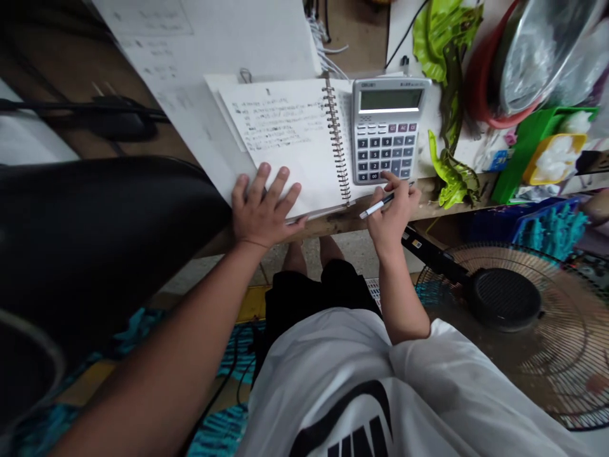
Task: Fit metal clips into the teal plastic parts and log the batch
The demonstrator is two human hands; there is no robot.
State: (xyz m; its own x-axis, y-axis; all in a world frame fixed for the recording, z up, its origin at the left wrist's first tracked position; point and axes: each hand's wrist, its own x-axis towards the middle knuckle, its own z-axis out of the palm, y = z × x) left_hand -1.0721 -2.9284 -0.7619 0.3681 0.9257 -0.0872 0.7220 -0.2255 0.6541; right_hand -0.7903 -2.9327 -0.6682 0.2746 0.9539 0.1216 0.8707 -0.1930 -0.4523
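Note:
My left hand lies flat with spread fingers on the lower left part of a spiral notebook, whose left page carries handwriting. A grey calculator rests over the notebook's right page, its display dark. My right hand holds a pen across the palm, with its pale end pointing left. One finger of that hand reaches to the calculator's bottom row of keys. Whether a key is pressed cannot be made out.
Large white sheets lie beyond the notebook. Green leaves, a red bowl with a metal one, and a green tray stand at the right. A fan is at lower right; a black rounded object fills the left.

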